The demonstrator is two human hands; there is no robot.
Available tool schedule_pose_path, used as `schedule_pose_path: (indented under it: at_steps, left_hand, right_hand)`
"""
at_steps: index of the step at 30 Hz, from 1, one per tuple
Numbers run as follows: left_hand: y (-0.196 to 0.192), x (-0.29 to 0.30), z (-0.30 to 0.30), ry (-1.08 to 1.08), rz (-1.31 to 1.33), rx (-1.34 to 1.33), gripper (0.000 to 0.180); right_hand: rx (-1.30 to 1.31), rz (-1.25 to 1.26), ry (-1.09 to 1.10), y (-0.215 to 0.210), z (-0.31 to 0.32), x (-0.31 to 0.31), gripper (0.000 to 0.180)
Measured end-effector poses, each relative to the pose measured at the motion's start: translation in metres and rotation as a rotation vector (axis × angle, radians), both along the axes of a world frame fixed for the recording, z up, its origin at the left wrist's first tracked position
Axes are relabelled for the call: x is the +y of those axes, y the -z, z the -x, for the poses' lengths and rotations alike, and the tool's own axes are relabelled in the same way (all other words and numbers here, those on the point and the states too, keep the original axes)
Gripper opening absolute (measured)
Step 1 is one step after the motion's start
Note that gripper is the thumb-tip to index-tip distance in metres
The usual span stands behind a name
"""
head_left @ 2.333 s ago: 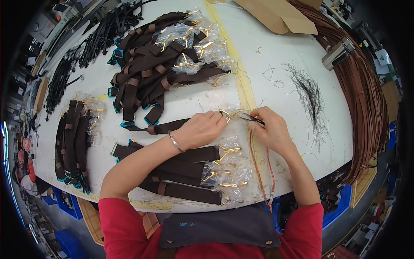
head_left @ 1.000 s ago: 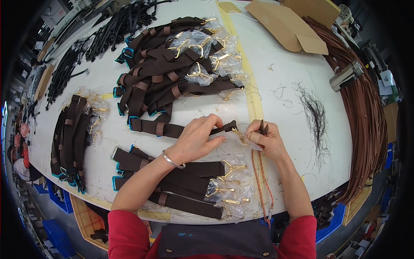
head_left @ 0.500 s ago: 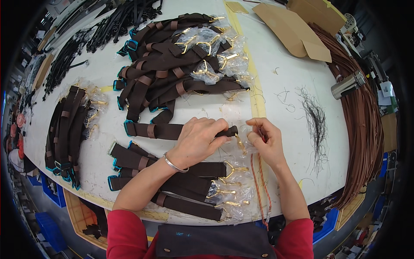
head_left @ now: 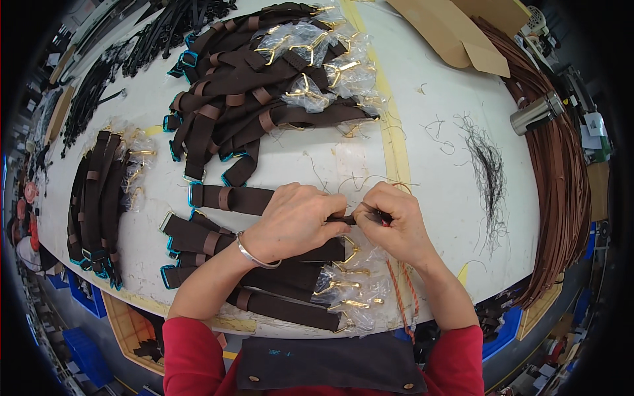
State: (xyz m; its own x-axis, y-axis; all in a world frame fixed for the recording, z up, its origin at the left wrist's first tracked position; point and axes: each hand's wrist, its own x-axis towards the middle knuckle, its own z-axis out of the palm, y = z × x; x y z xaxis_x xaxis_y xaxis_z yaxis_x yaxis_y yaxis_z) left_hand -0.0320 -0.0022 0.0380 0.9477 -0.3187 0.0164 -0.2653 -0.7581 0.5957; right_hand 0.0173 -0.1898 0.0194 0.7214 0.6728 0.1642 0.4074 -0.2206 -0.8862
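My left hand (head_left: 297,221), with a silver bangle at the wrist, is closed on the right end of a dark brown webbing strap (head_left: 246,200). That strap has a teal-covered buckle at its left end and a brown leather loop. My right hand (head_left: 395,221) is closed right beside the left, its fingertips at the strap end. A small dark tool (head_left: 378,216) with a bit of red shows in its palm; its kind is mostly hidden. An orange cord (head_left: 397,297) hangs below this hand. Loose thread curls above my fingers.
More straps (head_left: 284,317) with gold hooks in clear plastic lie close below my hands. A large strap pile (head_left: 231,86) is beyond, a smaller one (head_left: 92,191) at left. Cut threads (head_left: 487,178), a steel cylinder (head_left: 535,113), brown strips (head_left: 561,185) and cardboard (head_left: 456,33) are right.
My hands have come together at the strap end, the right one moving left and slightly down. The gold hook at that end is now out of sight. The view has shifted slightly.
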Motion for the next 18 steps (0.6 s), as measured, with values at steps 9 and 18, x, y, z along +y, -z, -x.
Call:
schedule_pose_path:
  at_steps: [9,18]
  left_hand:
    - [0.002,0.001,0.001,-0.024,-0.041,-0.161,0.024]
    - [0.029,-0.004,-0.001,-0.096,-0.323,-0.381,0.029]
  right_hand:
    - [-0.2,0.056,0.018,-0.001,-0.003,-0.005,0.016]
    - [-0.166,0.37,0.121,-0.002,-0.008,-0.008,0.012]
